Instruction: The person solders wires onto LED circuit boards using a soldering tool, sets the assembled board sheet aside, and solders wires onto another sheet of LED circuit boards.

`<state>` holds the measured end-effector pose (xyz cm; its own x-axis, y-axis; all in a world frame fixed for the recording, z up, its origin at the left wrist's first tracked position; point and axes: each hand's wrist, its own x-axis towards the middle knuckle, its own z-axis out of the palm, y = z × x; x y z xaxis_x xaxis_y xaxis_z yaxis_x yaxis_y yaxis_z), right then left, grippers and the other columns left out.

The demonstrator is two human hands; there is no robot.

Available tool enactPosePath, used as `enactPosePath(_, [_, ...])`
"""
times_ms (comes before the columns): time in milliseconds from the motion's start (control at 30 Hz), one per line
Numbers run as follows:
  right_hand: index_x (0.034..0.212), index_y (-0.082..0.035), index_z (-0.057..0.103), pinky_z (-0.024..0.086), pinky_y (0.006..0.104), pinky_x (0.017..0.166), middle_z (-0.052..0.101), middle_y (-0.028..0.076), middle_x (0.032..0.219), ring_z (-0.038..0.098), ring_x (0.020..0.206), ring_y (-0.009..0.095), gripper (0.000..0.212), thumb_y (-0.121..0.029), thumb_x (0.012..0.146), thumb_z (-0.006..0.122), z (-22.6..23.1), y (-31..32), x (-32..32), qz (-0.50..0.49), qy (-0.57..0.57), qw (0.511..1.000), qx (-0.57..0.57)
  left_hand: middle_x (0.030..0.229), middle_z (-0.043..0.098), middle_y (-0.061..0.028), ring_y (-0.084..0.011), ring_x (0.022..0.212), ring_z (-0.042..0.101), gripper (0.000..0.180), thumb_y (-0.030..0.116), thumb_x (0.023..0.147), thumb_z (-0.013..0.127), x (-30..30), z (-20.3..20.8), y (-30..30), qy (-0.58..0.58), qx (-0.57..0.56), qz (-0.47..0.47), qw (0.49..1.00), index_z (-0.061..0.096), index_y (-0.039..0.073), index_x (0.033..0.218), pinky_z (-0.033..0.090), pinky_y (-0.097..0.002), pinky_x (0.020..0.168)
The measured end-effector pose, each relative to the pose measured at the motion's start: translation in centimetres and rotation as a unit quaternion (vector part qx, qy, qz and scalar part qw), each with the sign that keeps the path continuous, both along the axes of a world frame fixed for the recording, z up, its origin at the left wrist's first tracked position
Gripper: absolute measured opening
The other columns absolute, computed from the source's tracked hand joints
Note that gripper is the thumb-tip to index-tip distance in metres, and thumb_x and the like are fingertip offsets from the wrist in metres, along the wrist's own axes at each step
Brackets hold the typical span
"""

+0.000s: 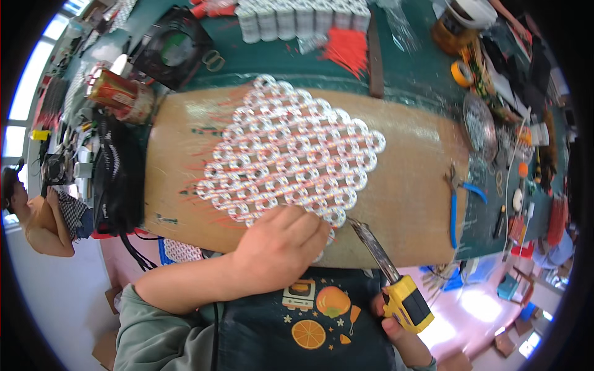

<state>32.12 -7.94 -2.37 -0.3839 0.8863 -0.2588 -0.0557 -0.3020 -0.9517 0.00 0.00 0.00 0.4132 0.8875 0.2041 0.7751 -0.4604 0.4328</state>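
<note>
A diamond-shaped panel of white rings (288, 162) lies on the brown board (421, 185), with thin red wires running between its rows and sticking out on the left. My left hand (286, 242) rests on the panel's near edge. Its fingers are curled down and pressed together, and they hide whatever is under them. In my right hand (391, 312), near the board's front right, is a yellow-and-black tool with a long metal shaft, which looks like a soldering iron (409, 304). The tip of the shaft is close beside the panel's near right edge.
Blue-handled pliers (454, 210) lie on the board's right. A metal dish (480, 127) of small parts stands beyond them. At the back are stacked white parts (303, 20) and red wires (348, 51); at left, a black fan (173, 46) and red can (120, 96). Another person (46, 210) sits far left.
</note>
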Motion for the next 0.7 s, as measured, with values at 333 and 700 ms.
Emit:
enactPosePath(333, [0.121,-0.005,0.048,0.045,0.0297,0.068,0.054,0.005,0.086,0.053,0.076,0.016,0.061,-0.035,0.08,0.081,1.6,1.6,-3.4,0.002,0.046,0.997,-0.055,0.092,0.06,-0.002,-0.0202,0.083,0.059,0.026,0.009,0.073,0.066,-0.7,0.2,0.6,-0.027,0.015,-0.004,1.0,0.069,0.007,0.099,0.05,-0.033,0.073])
enactPosePath(700, [0.1,0.001,0.058,0.049,0.0293,0.066,0.058,0.009,0.085,0.059,0.075,0.019,0.041,-0.024,0.078,0.083,1.3,0.7,-3.3,-0.025,0.052,0.998,-0.017,0.094,0.058,-0.0039,-0.0226,0.084,0.059,0.034,0.002,0.065,0.074,-2.1,0.9,-0.6,-0.113,0.049,0.04,0.992,0.071,0.007,0.099,0.049,-0.0348,0.073])
